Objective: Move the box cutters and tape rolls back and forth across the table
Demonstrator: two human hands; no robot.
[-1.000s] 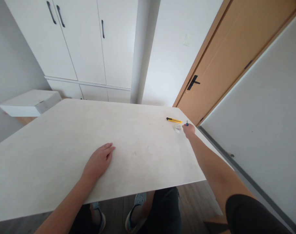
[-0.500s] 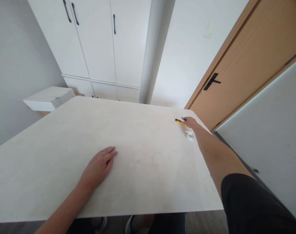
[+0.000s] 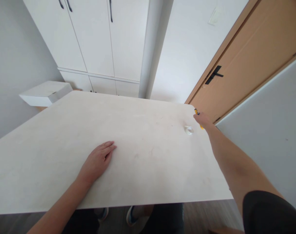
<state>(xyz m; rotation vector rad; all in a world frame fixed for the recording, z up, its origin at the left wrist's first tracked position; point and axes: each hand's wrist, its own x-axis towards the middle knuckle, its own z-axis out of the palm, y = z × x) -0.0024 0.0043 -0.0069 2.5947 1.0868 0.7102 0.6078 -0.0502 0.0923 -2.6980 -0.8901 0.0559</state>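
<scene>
The slim yellow utility knife (image 3: 196, 111), plastic by its look, is at the far right edge of the white, smooth-topped counter (image 3: 128, 175), in the person's right grip (image 3: 202, 119), which is closed around its middle so that an end shows on either side. A small dark patch shows by the upper end, too small to make out, and whether any blade is out cannot be told. Good handling would mean a firm wrap on the body, with the cutting end turned away from palm and wrist. The round, clear-to-white tape roll (image 3: 189, 130) is near, apart from the fingers, so the wrist should pass clear of it. The left grip (image 3: 96, 162) lies flat, palm down and clasping nothing visible, a sound brace for this long reach. Beyond the corner stands a light-brown wooden door (image 3: 255, 61) with a black handle (image 3: 214, 75).
</scene>
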